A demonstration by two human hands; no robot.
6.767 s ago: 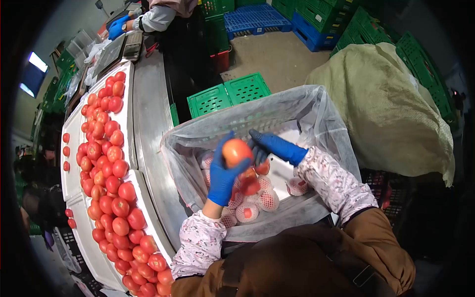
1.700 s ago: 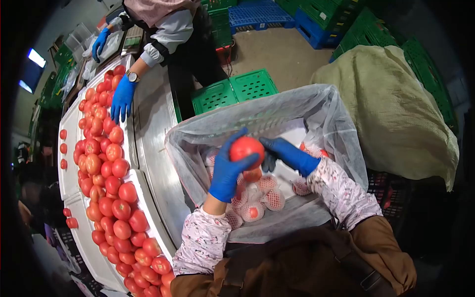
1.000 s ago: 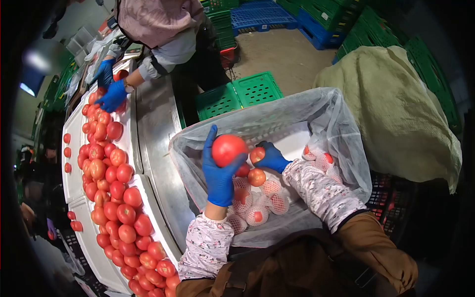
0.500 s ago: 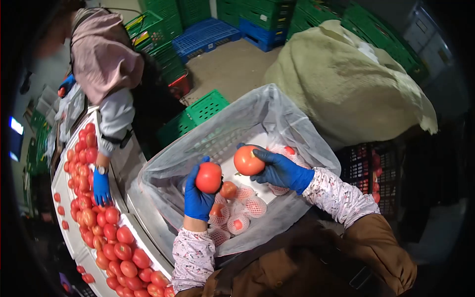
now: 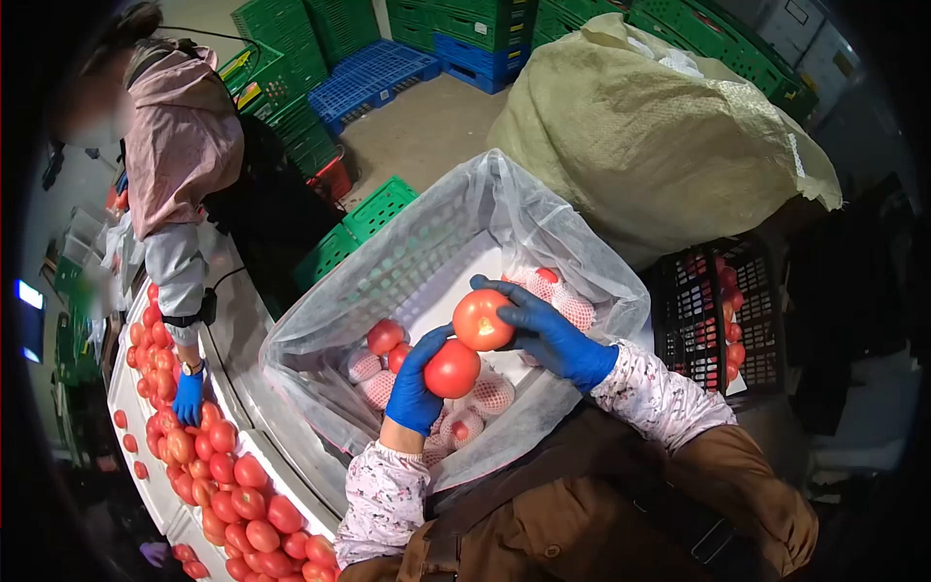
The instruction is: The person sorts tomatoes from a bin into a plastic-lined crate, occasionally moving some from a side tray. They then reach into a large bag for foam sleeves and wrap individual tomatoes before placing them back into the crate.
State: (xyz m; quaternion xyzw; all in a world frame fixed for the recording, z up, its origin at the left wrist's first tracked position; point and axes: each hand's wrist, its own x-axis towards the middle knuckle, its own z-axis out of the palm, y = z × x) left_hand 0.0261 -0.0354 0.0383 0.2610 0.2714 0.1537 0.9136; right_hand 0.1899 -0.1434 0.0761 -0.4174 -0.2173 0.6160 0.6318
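My left hand (image 5: 415,396), in a blue glove, is closed around a red tomato (image 5: 452,369). A second, slightly more orange tomato (image 5: 483,320) sits in my right hand (image 5: 561,335), also gloved, its fingers over the top and side. Both tomatoes are side by side above a crate lined with translucent plastic (image 5: 407,262). Inside the crate, several tomatoes wear white foam nets (image 5: 491,395). A bare tomato (image 5: 385,336) lies among them at the left, and more netted ones (image 5: 574,310) are at the right, partly behind my right hand.
At left, a co-worker's blue-gloved hand (image 5: 188,398) rests on a long tray of loose tomatoes (image 5: 247,502). A dark crate (image 5: 679,320) with tomatoes stands at right, below a large pale-green sack (image 5: 659,145). Green crates (image 5: 281,58) and a blue pallet (image 5: 373,78) are behind.
My left hand has moved right and slightly down with its tomato, closer to the one in my right hand. The right-hand tomato has turned, its end facing me. The camera view has shifted.
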